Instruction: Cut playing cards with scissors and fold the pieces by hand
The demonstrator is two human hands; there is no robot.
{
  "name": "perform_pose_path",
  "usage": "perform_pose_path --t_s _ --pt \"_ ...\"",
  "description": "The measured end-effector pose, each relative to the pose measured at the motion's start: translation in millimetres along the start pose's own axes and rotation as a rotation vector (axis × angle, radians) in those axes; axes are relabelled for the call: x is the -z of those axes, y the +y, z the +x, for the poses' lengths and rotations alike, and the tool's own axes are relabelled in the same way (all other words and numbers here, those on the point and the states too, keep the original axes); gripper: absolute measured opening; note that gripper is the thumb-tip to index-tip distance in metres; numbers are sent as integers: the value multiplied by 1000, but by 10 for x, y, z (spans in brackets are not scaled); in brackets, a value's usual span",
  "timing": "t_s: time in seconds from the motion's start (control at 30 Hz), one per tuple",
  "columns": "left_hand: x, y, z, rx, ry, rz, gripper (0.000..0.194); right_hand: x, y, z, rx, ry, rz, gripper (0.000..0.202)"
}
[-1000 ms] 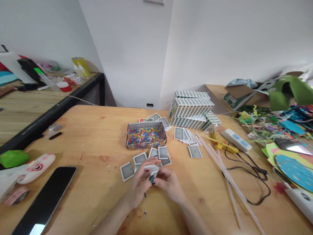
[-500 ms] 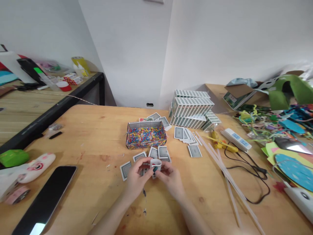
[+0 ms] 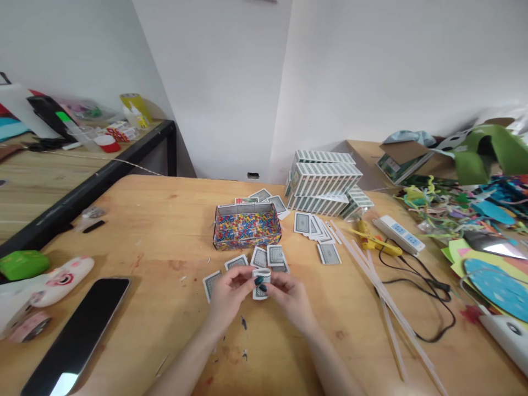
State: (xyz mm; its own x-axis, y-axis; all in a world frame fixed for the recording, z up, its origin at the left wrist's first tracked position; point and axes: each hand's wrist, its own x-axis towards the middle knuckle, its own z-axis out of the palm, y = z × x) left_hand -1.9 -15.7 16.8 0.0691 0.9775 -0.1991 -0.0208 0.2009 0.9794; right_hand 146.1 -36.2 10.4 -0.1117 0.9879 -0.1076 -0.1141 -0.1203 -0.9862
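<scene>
A second ago the curled playing card point(image 3: 259, 294) showed a red heart; now its patterned back faces the person, pinched in the fingertips of the left hand point(image 3: 231, 292) and the right hand point(image 3: 293, 300), near the loose cards point(image 3: 274, 255). At 12 o'clock stands an open-topped box point(image 3: 247, 241), multicoloured inside; at 1, striped cartons point(image 3: 325, 179) near the far edge of the worktop point(image 3: 144, 220), whose wood stretches toward the phone point(image 3: 78, 335) around 9.
</scene>
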Motion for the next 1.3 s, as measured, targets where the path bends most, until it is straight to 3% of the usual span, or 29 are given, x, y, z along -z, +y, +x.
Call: perform_pose_path --t_s 0.5,1.3 --pt "4 23 6 37 24 -46 17 -60 35 -21 -61 105 65 30" --pt "35 -50 23 170 -40 -135 18 -105 56 -10 -153 92 298 23"
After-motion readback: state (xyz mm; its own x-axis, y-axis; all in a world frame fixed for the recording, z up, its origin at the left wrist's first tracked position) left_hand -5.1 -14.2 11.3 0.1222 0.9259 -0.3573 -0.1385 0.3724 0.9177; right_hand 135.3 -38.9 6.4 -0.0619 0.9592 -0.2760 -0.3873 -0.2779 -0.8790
